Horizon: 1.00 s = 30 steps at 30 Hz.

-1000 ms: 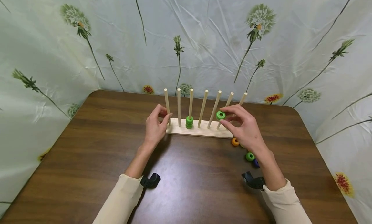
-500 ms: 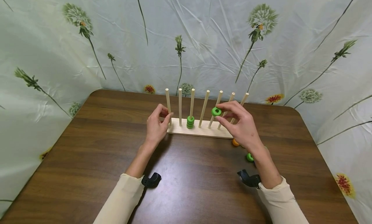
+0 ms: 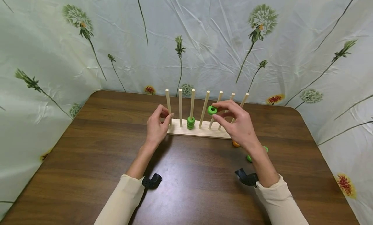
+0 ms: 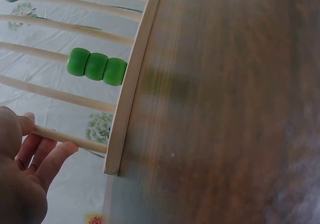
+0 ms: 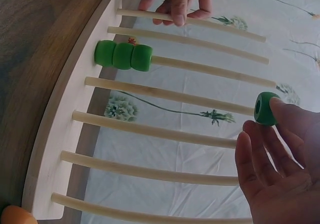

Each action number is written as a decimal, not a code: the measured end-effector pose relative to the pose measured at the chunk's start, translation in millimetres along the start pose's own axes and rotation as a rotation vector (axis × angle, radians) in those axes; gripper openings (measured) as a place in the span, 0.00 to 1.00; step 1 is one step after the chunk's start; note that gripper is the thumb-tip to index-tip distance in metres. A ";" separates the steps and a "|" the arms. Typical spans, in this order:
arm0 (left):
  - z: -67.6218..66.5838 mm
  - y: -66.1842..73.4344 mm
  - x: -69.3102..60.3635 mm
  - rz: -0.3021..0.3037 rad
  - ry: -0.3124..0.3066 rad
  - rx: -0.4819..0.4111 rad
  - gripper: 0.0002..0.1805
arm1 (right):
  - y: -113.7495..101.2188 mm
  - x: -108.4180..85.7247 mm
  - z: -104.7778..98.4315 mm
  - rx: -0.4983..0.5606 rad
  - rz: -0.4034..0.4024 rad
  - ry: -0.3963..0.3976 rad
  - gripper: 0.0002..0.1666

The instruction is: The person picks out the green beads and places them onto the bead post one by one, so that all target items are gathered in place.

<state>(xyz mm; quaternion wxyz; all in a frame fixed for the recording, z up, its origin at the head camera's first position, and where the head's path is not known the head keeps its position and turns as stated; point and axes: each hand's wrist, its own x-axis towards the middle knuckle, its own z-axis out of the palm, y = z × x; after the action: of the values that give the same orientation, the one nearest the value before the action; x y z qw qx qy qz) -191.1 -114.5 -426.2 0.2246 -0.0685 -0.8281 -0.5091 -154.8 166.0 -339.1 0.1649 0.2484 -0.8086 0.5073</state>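
Observation:
A pale wooden base (image 3: 201,132) with several upright pegs stands toward the back of the table. Three green beads (image 3: 190,123) are stacked at the bottom of the third peg from the left. My left hand (image 3: 157,124) pinches the leftmost peg (image 4: 70,140) between thumb and fingers. My right hand (image 3: 237,123) pinches a single green bead (image 5: 265,108) between thumb and fingertips, its hole showing. In the head view that bead is raised in front of the pegs right of the stack, apart from the stacked beads.
Beyond the base's right end an orange bead (image 3: 235,143) lies on the brown table (image 3: 186,186). Another green bead (image 3: 249,158) is partly hidden by my right forearm. A curtain with printed flowers (image 3: 122,33) hangs behind the table.
My right hand has moved left and slightly upward with the green bead, nearer the stacked beads. My left hand has kept its grip on the leftmost peg.

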 end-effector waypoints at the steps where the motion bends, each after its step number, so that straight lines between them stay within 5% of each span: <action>1: 0.0 0.1 -0.1 0.000 -0.001 -0.001 0.09 | 0.0 0.3 0.2 0.000 -0.005 0.001 0.21; 30: -0.2 1.5 -0.2 -0.007 0.003 0.003 0.09 | -17.2 20.4 13.2 0.051 -0.074 0.018 0.19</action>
<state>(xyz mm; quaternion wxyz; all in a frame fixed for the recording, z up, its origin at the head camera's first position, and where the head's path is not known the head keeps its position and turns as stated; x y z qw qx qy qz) -190.4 -114.0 -425.1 0.2244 -0.0646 -0.8287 -0.5087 -161.9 143.1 -321.5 0.1847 0.2778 -0.7839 0.5236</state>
